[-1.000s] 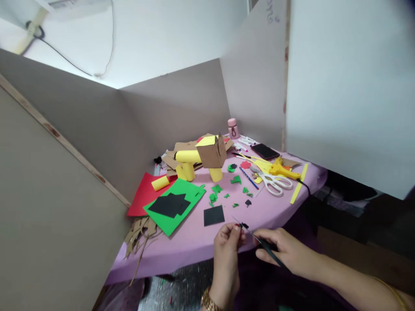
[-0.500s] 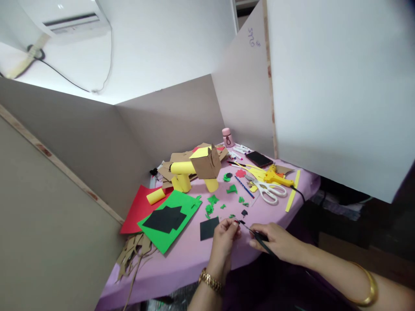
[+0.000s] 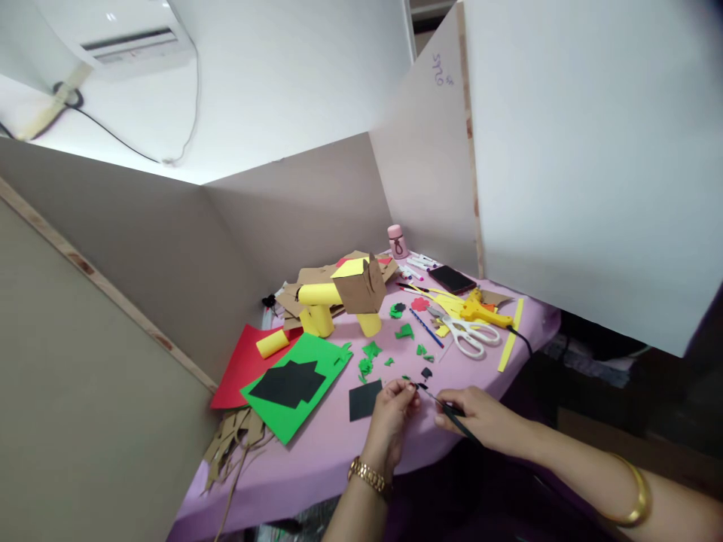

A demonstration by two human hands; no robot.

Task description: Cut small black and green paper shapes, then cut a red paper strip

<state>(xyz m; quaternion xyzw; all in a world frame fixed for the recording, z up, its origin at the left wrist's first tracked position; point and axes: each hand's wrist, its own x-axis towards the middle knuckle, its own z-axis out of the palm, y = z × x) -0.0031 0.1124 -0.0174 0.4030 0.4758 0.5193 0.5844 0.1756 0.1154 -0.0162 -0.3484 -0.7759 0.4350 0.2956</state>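
Note:
My left hand (image 3: 395, 406) is closed in a pinch on a small piece of black paper (image 3: 422, 386) near the table's front edge. In my right hand (image 3: 474, 418) are black-handled scissors (image 3: 459, 423), their blades pointing left at that piece. Much of the black paper is hidden by my left fingers. A square of black paper (image 3: 364, 399) lies just left of my left hand. Beyond both hands are a small black scrap (image 3: 426, 373) and several green paper scraps (image 3: 365, 366). Further back stands a yellow paper and cardboard figure (image 3: 357, 290).
White-handled scissors (image 3: 471, 336), a yellow glue gun (image 3: 483, 310) and a phone (image 3: 452, 278) lie at the right. Green sheets (image 3: 288, 429) and a red sheet (image 3: 231, 376) cover the left. A pink bottle (image 3: 397, 241) stands at the back by the grey partitions (image 3: 316, 203).
Both hands stay nearly in place, still holding the black paper and the scissors. The whole view has shifted very slightly.

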